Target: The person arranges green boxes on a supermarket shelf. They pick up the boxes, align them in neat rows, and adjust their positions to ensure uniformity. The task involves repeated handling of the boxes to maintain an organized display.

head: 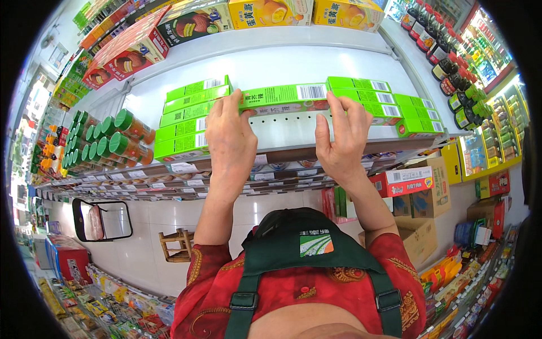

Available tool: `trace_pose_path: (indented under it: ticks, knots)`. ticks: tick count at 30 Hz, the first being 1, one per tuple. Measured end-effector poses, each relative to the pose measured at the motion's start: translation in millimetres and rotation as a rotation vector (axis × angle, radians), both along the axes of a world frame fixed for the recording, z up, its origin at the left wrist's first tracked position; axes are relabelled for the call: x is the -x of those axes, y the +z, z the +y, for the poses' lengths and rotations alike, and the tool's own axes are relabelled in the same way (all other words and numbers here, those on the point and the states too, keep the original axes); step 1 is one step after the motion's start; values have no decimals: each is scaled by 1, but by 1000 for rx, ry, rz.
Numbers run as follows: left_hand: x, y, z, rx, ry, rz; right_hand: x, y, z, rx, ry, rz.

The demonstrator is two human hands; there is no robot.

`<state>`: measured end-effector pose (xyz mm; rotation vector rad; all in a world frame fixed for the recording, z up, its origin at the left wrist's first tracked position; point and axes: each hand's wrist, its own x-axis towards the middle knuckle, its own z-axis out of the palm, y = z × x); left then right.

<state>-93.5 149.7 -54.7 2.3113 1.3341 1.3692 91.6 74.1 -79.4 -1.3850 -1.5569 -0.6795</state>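
A long green carton (277, 94) with a barcode and writing lies crosswise on the white shelf (279, 127), between stacks of like cartons. My left hand (230, 140) grips its left end, with the thumb at the front face and the fingers over the top. At its right end are the fingertips of my right hand (344, 135), whose thumb hangs apart below. Beside my left hand lie several green cartons (186, 127) in rows. More green cartons (383, 96) sit to the right of the held one, and another group (419, 116) lies farther right.
Green-capped jars (123, 120) stand left on the shelf; dark bottles (444, 68) stand right. Yellow boxes (271, 12) and red boxes (131, 55) line the shelf above. Below are a bamboo stool (175, 245), a folding chair (101, 220), and cardboard cartons (417, 241).
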Motion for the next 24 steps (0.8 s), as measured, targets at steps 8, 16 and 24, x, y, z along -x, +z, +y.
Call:
trace_pose_path:
  ticks: [8, 16, 24]
  knots:
    - [-18, -16, 16, -185, 201, 484, 10, -5, 13, 186, -167, -79]
    - [-59, -25, -28, 12, -596, 23, -31, -20, -36, 44, -372, 26]
    - [-109, -27, -29, -203, -504, 245, -92, -11, -61, 202, -484, -52]
